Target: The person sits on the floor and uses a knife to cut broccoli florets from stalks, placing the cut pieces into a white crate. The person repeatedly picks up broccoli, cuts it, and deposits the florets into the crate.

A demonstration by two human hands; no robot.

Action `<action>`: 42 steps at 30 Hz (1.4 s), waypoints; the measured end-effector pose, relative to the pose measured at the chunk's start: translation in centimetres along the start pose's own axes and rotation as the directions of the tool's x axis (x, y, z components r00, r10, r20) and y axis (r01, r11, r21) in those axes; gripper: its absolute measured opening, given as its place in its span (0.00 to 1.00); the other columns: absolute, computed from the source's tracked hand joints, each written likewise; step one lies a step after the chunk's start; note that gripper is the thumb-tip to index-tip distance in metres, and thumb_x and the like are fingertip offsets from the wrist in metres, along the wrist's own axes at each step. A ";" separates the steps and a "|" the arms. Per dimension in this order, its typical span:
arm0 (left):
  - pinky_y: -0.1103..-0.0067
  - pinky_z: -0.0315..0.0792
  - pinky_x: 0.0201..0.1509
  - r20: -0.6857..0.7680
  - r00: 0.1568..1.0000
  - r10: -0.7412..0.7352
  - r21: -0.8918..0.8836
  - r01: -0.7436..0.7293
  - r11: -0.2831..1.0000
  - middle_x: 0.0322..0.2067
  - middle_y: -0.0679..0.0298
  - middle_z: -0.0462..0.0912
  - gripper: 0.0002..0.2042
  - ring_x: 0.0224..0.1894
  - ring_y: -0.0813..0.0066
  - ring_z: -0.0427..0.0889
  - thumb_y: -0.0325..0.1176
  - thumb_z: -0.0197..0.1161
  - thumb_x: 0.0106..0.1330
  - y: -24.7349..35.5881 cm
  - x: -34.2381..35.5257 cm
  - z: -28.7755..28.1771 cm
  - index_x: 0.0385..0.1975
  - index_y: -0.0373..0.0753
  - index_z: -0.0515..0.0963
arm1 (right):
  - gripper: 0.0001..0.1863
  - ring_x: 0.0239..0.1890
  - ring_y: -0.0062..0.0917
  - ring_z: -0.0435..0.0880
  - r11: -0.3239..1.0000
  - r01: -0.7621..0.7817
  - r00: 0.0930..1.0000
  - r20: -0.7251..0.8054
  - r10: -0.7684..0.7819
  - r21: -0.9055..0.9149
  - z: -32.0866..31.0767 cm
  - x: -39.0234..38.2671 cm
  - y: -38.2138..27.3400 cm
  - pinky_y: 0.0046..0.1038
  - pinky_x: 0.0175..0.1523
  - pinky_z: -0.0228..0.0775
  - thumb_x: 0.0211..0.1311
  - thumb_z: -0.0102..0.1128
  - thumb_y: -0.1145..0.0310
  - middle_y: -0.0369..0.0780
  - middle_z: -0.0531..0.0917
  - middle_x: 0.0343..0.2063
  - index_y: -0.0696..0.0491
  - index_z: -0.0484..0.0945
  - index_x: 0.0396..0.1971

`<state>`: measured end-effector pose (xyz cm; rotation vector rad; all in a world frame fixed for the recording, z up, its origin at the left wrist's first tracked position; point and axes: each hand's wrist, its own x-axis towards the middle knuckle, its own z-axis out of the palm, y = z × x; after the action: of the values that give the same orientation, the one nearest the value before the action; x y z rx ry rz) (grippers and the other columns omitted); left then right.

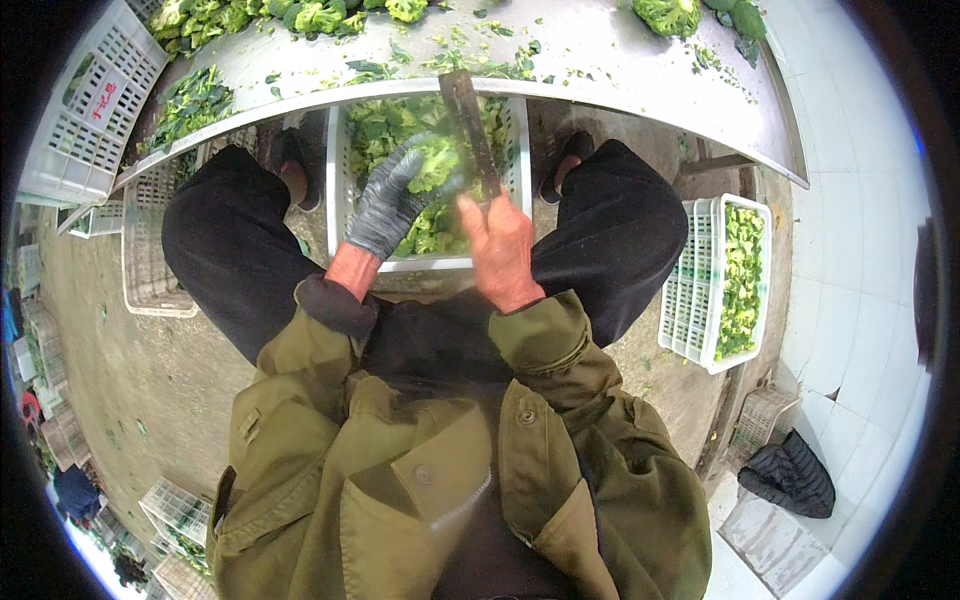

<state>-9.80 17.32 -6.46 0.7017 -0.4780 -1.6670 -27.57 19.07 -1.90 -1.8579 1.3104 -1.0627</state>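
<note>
My left hand (388,205), in a grey knit glove, is closed around a green broccoli head (434,165). My bare right hand (500,243) grips a cleaver-like knife (470,125) with a dark, broad blade that points away from me, just right of the broccoli. Both hands are over a white plastic crate (338,190) between my legs, which holds cut broccoli florets (385,128). The knife's handle is hidden in my fist, and the area around the broccoli is slightly blurred.
A metal table (590,65) curves across the far side, strewn with leaf scraps and whole broccoli heads (668,15). A crate of florets (740,285) stands on the floor at right. An upright white crate (95,110) is at far left, and a dark jacket (790,475) lies at lower right.
</note>
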 end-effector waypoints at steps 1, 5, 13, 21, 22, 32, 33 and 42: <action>0.64 0.75 0.65 -0.038 0.999 -0.017 -0.047 0.015 0.999 0.57 0.62 0.77 0.26 0.59 0.68 0.77 0.45 0.63 0.70 -0.1 0.1 -0.1 0.63 0.39 0.70 | 0.12 0.26 0.49 0.78 1.000 0.009 1.000 0.010 -0.009 0.007 0.1 -0.1 -0.3 0.43 0.31 0.67 0.69 0.60 0.68 0.53 0.78 0.25 0.63 0.74 0.34; 0.64 0.77 0.64 -0.086 0.994 -0.064 -0.204 0.046 0.978 0.55 0.60 0.78 0.23 0.57 0.66 0.78 0.47 0.61 0.72 -0.1 0.6 -0.4 0.59 0.38 0.73 | 0.10 0.27 0.49 0.80 0.998 -0.049 0.997 0.053 0.051 -0.036 0.2 0.3 -1.6 0.43 0.32 0.69 0.68 0.61 0.70 0.52 0.79 0.26 0.62 0.75 0.38; 0.72 0.79 0.57 -0.111 0.990 -0.090 -0.241 0.061 0.969 0.53 0.61 0.78 0.24 0.54 0.67 0.78 0.52 0.56 0.74 -1.4 0.9 -2.1 0.60 0.40 0.72 | 0.13 0.28 0.51 0.79 0.989 -0.008 0.997 0.071 0.019 -0.150 0.9 0.5 -2.1 0.45 0.33 0.69 0.68 0.60 0.67 0.54 0.79 0.25 0.62 0.76 0.42; 0.76 0.79 0.54 -0.147 0.980 0.131 0.287 -0.085 0.954 0.51 0.63 0.80 0.25 0.50 0.66 0.80 0.48 0.61 0.70 -1.8 1.4 -3.2 0.62 0.41 0.70 | 0.14 0.29 0.52 0.80 0.982 -0.020 0.997 0.064 0.032 -0.188 2.0 -0.1 -1.4 0.47 0.33 0.69 0.69 0.59 0.66 0.54 0.80 0.25 0.63 0.75 0.42; 0.75 0.79 0.55 -0.146 0.978 0.150 0.317 -0.098 0.943 0.51 0.62 0.80 0.27 0.51 0.66 0.80 0.54 0.59 0.71 -1.7 1.3 -3.1 0.62 0.41 0.71 | 0.14 0.29 0.52 0.80 0.988 -0.034 0.997 0.064 0.044 -0.147 1.9 -0.1 -1.6 0.47 0.33 0.69 0.69 0.59 0.66 0.54 0.80 0.25 0.63 0.75 0.42; 0.61 0.73 0.64 -0.147 0.986 -0.080 -0.144 0.058 0.988 0.54 0.52 0.79 0.37 0.56 0.56 0.79 0.63 0.56 0.67 -2.7 1.9 -2.9 0.59 0.32 0.72 | 0.13 0.25 0.50 0.79 0.984 -0.067 0.985 0.144 0.091 -0.162 1.9 -1.5 -1.1 0.46 0.31 0.67 0.68 0.59 0.66 0.54 0.78 0.21 0.64 0.76 0.39; 0.64 0.75 0.60 -0.161 0.987 0.020 0.018 -0.017 1.000 0.51 0.55 0.80 0.36 0.53 0.60 0.79 0.63 0.57 0.67 -3.0 1.8 -2.8 0.58 0.34 0.73 | 0.13 0.25 0.51 0.79 0.990 -0.049 0.989 0.129 0.066 -0.132 2.0 -1.6 -0.9 0.46 0.31 0.67 0.68 0.59 0.67 0.54 0.78 0.21 0.64 0.76 0.38; 0.78 0.71 0.35 -0.330 0.942 0.068 0.206 0.001 0.979 0.31 0.70 0.79 0.28 0.31 0.81 0.74 0.65 0.61 0.65 -2.9 1.0 -2.4 0.40 0.41 0.80 | 0.11 0.25 0.53 0.79 0.992 -0.100 0.981 0.162 0.111 -0.074 2.6 -1.9 -0.1 0.47 0.30 0.66 0.68 0.59 0.69 0.56 0.77 0.21 0.65 0.75 0.34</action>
<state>-10.37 17.11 -10.29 1.1015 -0.4151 -1.4393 -25.59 21.05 -3.57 -1.8588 1.3442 -0.8010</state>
